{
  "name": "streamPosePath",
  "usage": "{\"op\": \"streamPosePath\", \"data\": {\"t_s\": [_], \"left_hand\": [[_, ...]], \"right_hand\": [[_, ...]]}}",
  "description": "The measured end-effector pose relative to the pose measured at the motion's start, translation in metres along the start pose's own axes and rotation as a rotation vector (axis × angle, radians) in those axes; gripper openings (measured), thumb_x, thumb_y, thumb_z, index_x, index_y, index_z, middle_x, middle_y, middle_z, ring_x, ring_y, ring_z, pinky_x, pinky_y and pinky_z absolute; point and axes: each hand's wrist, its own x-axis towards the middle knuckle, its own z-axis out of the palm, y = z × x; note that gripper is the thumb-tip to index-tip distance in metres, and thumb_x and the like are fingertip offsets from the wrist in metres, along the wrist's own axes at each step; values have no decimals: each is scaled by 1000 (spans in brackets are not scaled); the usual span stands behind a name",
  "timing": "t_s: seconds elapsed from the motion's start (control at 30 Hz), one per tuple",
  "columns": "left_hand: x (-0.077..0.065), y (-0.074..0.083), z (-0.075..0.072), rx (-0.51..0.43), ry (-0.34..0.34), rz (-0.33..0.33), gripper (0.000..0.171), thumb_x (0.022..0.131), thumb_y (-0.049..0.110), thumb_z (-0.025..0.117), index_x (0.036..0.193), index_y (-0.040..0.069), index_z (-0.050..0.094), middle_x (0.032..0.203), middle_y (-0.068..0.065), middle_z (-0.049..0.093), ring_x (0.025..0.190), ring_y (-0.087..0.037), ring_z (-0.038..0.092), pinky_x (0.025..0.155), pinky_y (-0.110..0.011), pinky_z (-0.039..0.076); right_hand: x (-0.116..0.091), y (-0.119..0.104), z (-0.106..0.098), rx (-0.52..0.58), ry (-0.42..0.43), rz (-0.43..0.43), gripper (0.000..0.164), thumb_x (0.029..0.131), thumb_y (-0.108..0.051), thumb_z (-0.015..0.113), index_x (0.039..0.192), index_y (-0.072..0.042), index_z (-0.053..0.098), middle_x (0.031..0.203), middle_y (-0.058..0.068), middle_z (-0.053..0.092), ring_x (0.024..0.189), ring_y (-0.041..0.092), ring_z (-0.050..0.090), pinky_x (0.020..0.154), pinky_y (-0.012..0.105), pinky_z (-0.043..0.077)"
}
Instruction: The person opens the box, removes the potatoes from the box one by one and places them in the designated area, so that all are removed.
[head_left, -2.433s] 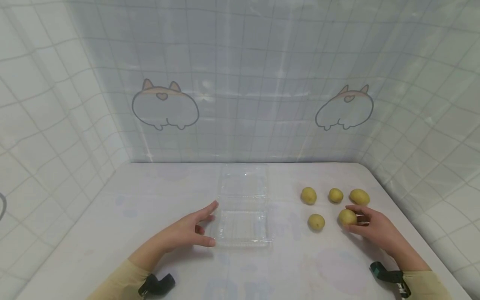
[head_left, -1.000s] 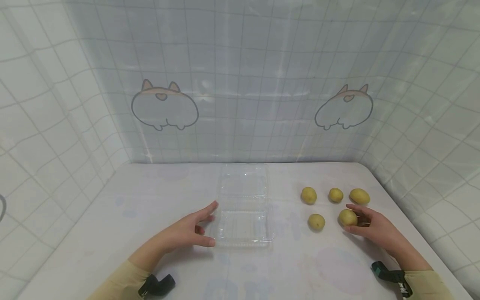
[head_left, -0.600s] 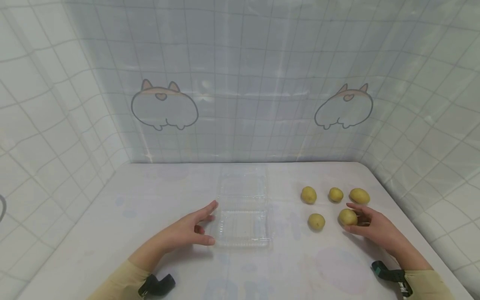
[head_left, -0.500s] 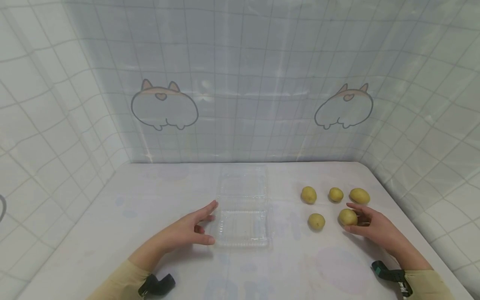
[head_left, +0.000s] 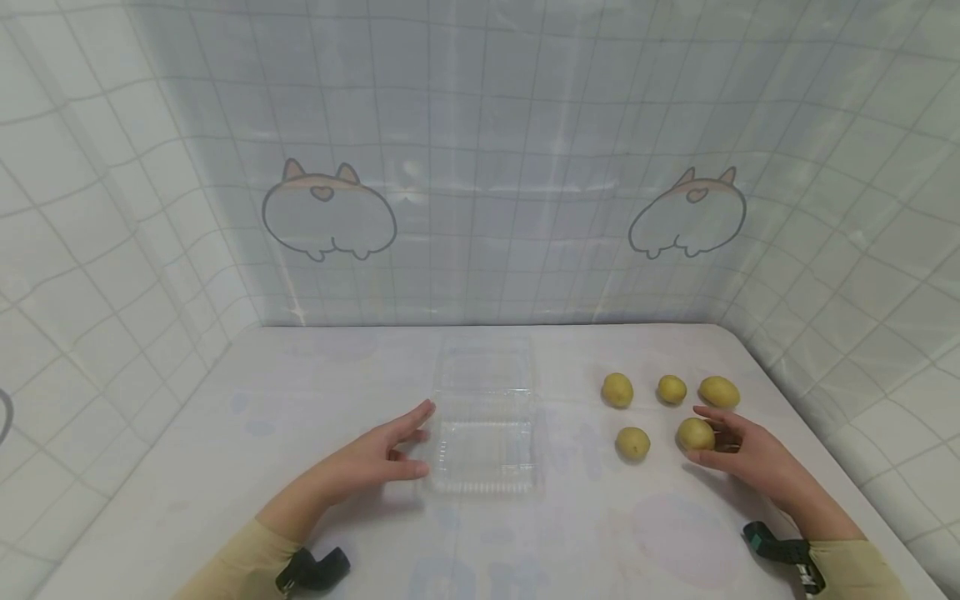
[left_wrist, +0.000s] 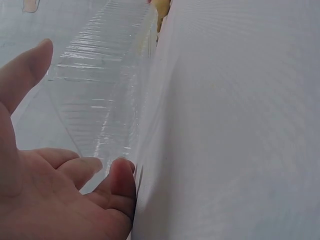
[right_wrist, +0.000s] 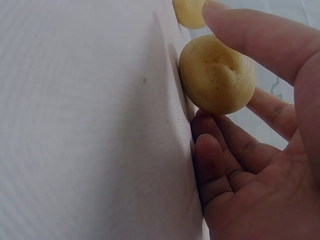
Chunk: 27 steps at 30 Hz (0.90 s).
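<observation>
In the head view my left hand [head_left: 367, 458] lies at the left side of a clear plastic clamshell box [head_left: 484, 487], its lid folded back flat. Thumb and forefinger are spread apart along the box's edge; in the left wrist view the other fingers [left_wrist: 122, 177] curl loosely beside the clear wall. At the right, my right hand [head_left: 753, 454] curls round a small yellow potato [head_left: 693, 435] that rests on the table. The right wrist view shows the thumb on one side of this potato [right_wrist: 215, 75] and fingers on the other.
Several more potatoes lie close by: one to the left [head_left: 633, 444], and a row behind with a round one [head_left: 617, 390], a small one [head_left: 672, 390] and a longer one [head_left: 719, 392]. White tiled-pattern sheets [head_left: 480, 250] enclose the table [head_left: 315, 367] behind and at both sides.
The box has shifted slightly left and straightened, its front edge now squarer. My left thumb has moved slightly up and left. The right hand has barely moved; the potatoes lie where they were.
</observation>
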Motion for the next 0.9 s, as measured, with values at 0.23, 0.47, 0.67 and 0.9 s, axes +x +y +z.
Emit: {"op": "streamPosePath", "data": {"t_s": [0.23,0.47,0.67,0.9], "left_hand": [[0,0,-1,-10,-5,18,84,95,30,68,160,18,16,163,3,17,142,-25,33,108,-52,32],[0,1,-1,-37,-7,22,82,96,29,66,160,17,16,163,3,17,142,-25,32,111,-52,27],[1,3,-1,-37,6,26,77,99,30,62,159,14,17,163,-1,18,142,-31,32,112,-54,23],[0,4,-3,-44,19,30,74,100,29,60,159,11,18,162,-8,22,139,-32,37,105,-51,36]], "right_hand": [[2,-1,-1,-17,6,7,81,82,-39,81,145,-2,46,120,18,62,104,30,60,74,28,51],[1,-2,-1,-12,1,12,80,83,-39,80,145,-2,45,120,18,62,105,30,59,75,29,51],[0,-3,-1,-8,-1,22,80,83,-40,80,145,-2,45,121,18,61,106,31,59,74,29,51],[-1,-6,-4,-30,-17,18,81,85,-43,77,147,-2,43,125,22,60,109,36,60,79,36,52]]}}
